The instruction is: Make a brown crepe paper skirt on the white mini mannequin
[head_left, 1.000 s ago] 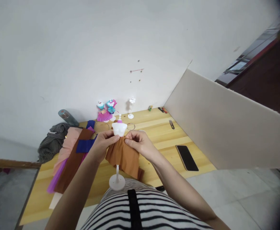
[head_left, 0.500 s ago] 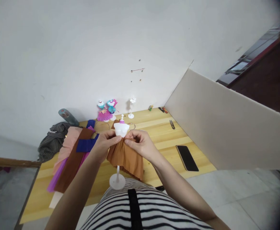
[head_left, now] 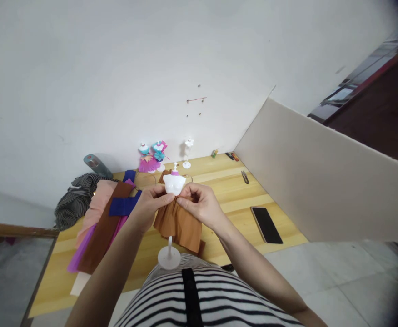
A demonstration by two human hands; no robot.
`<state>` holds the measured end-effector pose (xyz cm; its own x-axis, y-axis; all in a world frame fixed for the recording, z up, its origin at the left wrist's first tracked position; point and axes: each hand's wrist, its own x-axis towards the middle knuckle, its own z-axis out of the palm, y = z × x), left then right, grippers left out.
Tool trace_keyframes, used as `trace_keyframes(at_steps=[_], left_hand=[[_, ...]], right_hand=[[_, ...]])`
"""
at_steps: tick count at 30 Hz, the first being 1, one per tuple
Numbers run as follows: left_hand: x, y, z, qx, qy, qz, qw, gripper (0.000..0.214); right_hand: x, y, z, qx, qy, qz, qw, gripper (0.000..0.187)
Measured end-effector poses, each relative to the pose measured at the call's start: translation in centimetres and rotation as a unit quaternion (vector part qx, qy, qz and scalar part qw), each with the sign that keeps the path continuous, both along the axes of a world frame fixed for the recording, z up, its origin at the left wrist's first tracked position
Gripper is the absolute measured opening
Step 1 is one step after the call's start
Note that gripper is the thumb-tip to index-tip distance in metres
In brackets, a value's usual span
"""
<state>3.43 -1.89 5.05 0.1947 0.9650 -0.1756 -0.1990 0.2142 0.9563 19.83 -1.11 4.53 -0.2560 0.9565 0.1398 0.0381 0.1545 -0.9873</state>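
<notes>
Between my hands is a small white dress form (head_left: 174,184) with a purple neck band and a round white base (head_left: 169,258), tilted with its base toward me. Brown pleated cloth (head_left: 180,227) hangs from its waist like a skirt. My left hand (head_left: 149,204) pinches the cloth at the waist on the left, thumb against the bust's lower edge. On the other side, my right hand (head_left: 201,202) gathers the cloth's top edge between thumb and fingers. More brown cloth shows behind the form.
Strips of pink, purple, brown and blue cloth (head_left: 98,227) lie at left beside a striped cloth (head_left: 76,200) and a grey bottle (head_left: 97,165). Dressed small forms (head_left: 147,156) and a bare one (head_left: 187,152) stand by the wall. Snips (head_left: 245,177) and a phone (head_left: 266,225) lie right.
The dress form has shifted slightly right. The brown skirt's lower edge has swung a little, its right side now drawn in. Both hands keep their pinch at the waist.
</notes>
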Motion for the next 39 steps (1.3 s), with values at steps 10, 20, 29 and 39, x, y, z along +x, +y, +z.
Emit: trace_keyframes(at_steps=[10,20,29,39], left_hand=[[0.0,-0.1,0.1,-0.007,0.005,-0.014,1.000,0.025],[-0.2,0.4,-0.2,-0.084,-0.042,-0.065,0.993,0.033],[-0.4,0.8,-0.1,-0.080,-0.033,-0.019,0.996,0.031],[-1.1,1.6,-0.2,-0.019,-0.093,0.205,0.974,0.030]], right_hand=[[0.2,0.4,0.3,-0.060,0.020,0.024,0.998,0.026],[1.3,2.6,-0.4,-0.138,0.033,0.152,0.978,0.037],[2.0,1.6,-0.7,-0.124,-0.002,0.138,0.983,0.030],[1.3,-2.6,-3.0,-0.050,0.106,-0.063,0.991,0.040]])
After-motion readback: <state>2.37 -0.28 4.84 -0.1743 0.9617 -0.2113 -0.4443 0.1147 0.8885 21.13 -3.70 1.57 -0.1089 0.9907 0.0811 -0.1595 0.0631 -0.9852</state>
